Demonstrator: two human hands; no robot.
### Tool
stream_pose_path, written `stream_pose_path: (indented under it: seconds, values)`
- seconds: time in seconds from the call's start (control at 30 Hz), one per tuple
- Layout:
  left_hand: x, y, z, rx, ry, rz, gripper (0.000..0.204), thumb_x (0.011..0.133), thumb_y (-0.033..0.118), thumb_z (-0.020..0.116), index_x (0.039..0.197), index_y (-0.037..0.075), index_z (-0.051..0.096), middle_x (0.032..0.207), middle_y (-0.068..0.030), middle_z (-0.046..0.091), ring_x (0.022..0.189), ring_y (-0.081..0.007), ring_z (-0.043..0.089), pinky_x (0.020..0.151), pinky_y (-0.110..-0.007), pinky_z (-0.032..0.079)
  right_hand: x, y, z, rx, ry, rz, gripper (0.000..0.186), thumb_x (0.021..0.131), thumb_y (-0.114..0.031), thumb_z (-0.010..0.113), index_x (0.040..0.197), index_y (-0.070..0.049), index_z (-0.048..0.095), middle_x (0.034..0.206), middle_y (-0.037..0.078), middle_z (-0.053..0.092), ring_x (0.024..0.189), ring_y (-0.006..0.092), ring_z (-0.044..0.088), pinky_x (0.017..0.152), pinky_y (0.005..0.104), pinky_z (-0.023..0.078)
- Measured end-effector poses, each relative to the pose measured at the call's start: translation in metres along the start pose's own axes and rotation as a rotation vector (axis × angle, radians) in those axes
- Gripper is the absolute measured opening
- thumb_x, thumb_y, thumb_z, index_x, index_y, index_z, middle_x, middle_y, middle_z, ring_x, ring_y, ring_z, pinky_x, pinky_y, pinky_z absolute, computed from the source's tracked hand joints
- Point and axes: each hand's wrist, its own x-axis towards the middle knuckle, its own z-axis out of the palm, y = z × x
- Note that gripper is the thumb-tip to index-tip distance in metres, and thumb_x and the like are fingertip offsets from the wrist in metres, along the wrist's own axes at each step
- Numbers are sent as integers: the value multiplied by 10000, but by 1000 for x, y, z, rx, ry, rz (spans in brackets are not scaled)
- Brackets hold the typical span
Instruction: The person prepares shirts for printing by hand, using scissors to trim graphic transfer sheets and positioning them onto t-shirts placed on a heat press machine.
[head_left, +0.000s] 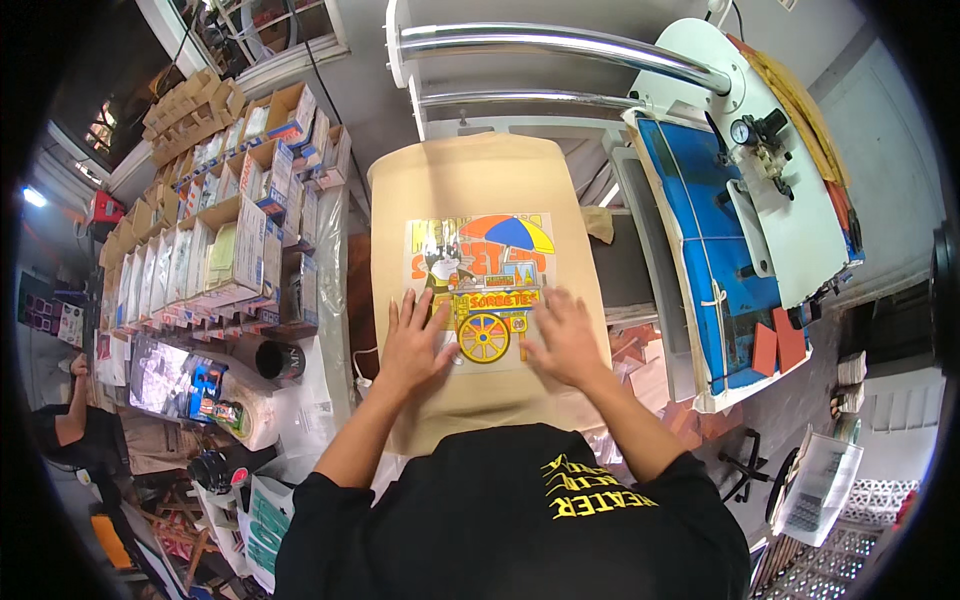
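Flat and spread, the fingers of the left hand (415,340) and right hand (562,335) press a colourful printed transfer sheet (480,290) onto tan fabric (470,180) on the press platen. Likely thin, light and slippery, it is best held by its edges. Cardboard boxes (240,240) on the left hold packaged stock.

Black short-sleeved shirt, yellow lettering on what seems the front.

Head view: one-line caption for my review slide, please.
Both hands, left hand and right hand, press flat on a colourful cart print lying on tan fabric beside a heat press.
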Motion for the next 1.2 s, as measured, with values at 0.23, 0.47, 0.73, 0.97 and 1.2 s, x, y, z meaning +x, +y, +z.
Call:
stream_pose_path:
  seconds: [0.23,0.47,0.73,0.97,1.2]
  values:
    - [45,-13,5,14,22,-111,664,896,443,596,1453,106,466,1542,-211,354,1449,-439,254,1179,-613,115,71,15,18,-180,-167,49,782,947,-602,461,1523,-87,342,1595,174,247,1502,365,146,1187,611,91]
    - [82,-20,10,-16,36,-164,646,875,421,618,1431,117,495,1550,-173,357,1459,-389,258,1194,-595,98,94,29,17,-165,-109,104,768,959,-602,424,1539,-110,318,1617,134,227,1517,307,120,1219,530,27]
    - [80,-18,7,-75,78,-237,615,838,370,653,1378,98,541,1523,-162,402,1457,-389,261,1201,-585,54,92,23,14,-187,-87,99,769,962,-603,417,1541,-107,313,1612,135,243,1513,311,132,1216,520,43]
    - [137,-23,25,-126,188,4,430,845,211,662,1233,34,604,1349,-152,542,1334,-396,422,1160,-609,192,95,16,1,-186,-122,113,765,956,-642,392,1549,-164,317,1625,115,227,1516,301,124,1223,509,13]
    - [251,-35,42,74,87,-63,433,959,290,555,1305,31,544,1351,-100,531,1299,-311,458,1120,-605,298,99,23,2,-162,-77,111,769,938,-644,419,1538,-170,341,1600,149,254,1505,318,149,1220,524,35]
